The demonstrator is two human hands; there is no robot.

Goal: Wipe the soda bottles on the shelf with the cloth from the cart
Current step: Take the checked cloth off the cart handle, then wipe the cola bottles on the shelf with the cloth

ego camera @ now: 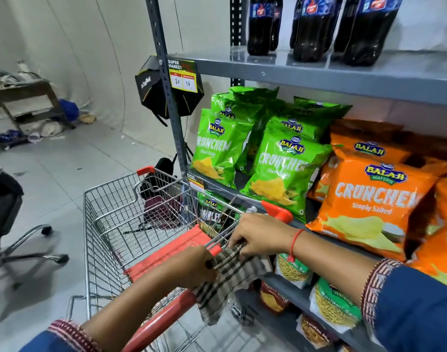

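Overhead, that is where the work lies: the soda bottles (311, 26) stand upright in a row on the top shelf (318, 72) of the grey rack, at the upper right of the view, well above and to the right of both hands. Only their lower bodies show; the caps are cut off by the frame edge, so their long axis runs straight up out of view. Down low, the checked cloth (230, 278) hangs at the near end of the wire cart (110, 224), between its red child-seat flap and the red push handle, part of it drooping past the handle. Left hand (192, 268) is closed on the cloth's upper left edge; right hand (258, 237) pinches its upper right corner, fingers curled down onto it beside the cart's wire rim. Both hands are close together, near touching, with the cloth bunched between them. Green and orange crisp bags (280, 168) fill the middle shelf, between hands and bottles. Judgement: right hand is the nearer to the bottles, since the rack stands on that side; the coming move looks like a lift up and rightward past the crisp bags, which bulge forward and could get brushed.
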